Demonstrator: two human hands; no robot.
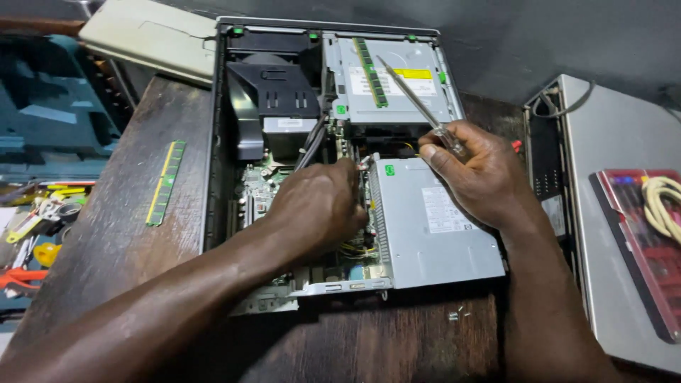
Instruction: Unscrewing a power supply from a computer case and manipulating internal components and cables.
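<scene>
- Left hand reaching into open computer case, fingers curled down by the motherboard; what they grip can't be told.
- Right hand clenched around a screwdriver, shaft slanting over the optical drive at the case's far end.
- Loose memory stick lying on that drive.
- Grey power supply inside case, under the right hand.
- Second memory stick on wooden surface, left of case.

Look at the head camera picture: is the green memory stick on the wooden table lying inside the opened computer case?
No: the memory stick lies on the bare wooden table, left of the computer case and apart from it.
</scene>
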